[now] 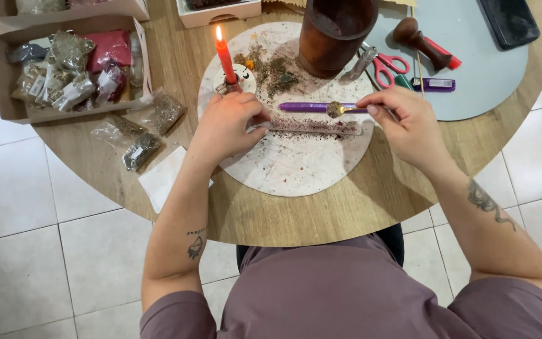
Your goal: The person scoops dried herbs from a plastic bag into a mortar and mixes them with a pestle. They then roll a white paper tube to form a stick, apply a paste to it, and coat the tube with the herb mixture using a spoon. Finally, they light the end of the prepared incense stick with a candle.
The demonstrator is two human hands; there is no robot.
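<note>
Two hands: R grip holds spoon over purple candle.

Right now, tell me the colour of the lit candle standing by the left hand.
Red candle, seen in the head view.

right hand holds a small spoon over a purple candle, left hand steadying it

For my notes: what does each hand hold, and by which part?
The right hand pinches a small spoon by its handle end. The left hand steadies the herb-coated candle at its left end.
</note>
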